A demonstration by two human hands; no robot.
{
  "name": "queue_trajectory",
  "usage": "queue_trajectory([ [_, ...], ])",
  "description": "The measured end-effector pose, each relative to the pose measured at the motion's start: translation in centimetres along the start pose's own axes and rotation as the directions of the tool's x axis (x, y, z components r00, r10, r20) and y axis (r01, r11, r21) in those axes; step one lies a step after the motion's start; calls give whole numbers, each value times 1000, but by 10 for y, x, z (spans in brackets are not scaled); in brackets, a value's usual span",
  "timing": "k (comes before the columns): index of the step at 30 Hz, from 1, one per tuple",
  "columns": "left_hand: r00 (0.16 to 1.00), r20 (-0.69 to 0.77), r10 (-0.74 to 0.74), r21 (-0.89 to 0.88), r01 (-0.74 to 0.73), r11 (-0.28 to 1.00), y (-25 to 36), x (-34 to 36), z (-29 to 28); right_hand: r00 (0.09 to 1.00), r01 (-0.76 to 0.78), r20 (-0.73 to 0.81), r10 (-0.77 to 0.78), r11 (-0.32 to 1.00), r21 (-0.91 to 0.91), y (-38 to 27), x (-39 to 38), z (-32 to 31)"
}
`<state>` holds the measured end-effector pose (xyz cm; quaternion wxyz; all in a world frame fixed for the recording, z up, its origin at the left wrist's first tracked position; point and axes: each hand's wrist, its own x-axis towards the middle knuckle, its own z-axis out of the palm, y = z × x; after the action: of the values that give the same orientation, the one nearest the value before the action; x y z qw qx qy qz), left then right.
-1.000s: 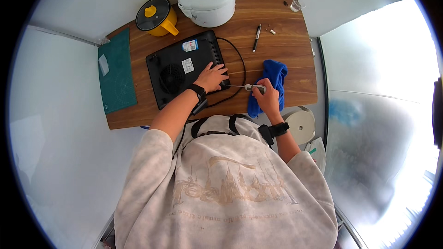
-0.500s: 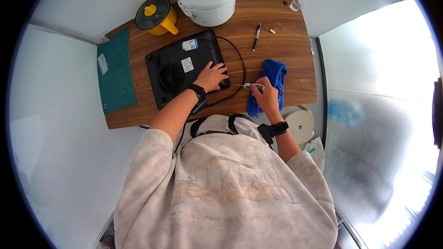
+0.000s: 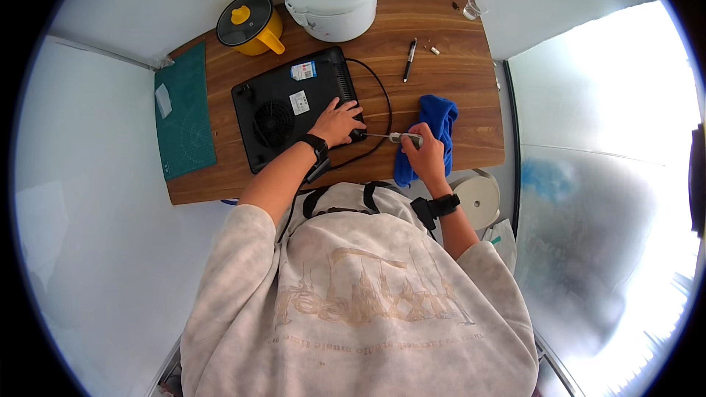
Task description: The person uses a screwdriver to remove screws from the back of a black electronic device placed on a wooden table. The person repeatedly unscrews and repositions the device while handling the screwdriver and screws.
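A black induction cooker (image 3: pixel 268 92) lies with its underside up, showing a round fan vent and two labels. My left hand (image 3: pixel 338 122) rests flat on its near right part, fingers spread. My right hand (image 3: pixel 425 153) is wrapped round the grey-and-white handle of a screwdriver (image 3: pixel 398 137). The screwdriver's thin shaft points left, its tip at the cooker's near right corner by the fingers of my left hand. Whether the tip sits in a screw is too small to tell. A black power cord (image 3: pixel 388 103) loops from the cooker's far right corner, passing under the shaft.
Behind the cooker stand a yellow pot (image 3: pixel 259 45) with a dark lid and a white lidded rice cooker (image 3: pixel 340 20). A blue cloth (image 3: pixel 439 112) lies beside my right hand. A pen (image 3: pixel 409 59), a clear cup (image 3: pixel 471 10) and a green cutting mat (image 3: pixel 184 132) are on the table.
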<state>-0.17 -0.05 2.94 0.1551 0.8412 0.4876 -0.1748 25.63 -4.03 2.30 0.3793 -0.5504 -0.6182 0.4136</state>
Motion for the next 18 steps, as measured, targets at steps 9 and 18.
queue_trajectory([
  [9, 1000, -17, 4, 3, -4, 1000, 0, -2, 0, 1000, 17, 3, -17, 998, -65, -1, -1, 1],
  [18, 1000, -17, 20, -5, -20, 1000, 0, -4, 1, 957, 286, 137, -256, 917, -279, -39, 12, -3],
])
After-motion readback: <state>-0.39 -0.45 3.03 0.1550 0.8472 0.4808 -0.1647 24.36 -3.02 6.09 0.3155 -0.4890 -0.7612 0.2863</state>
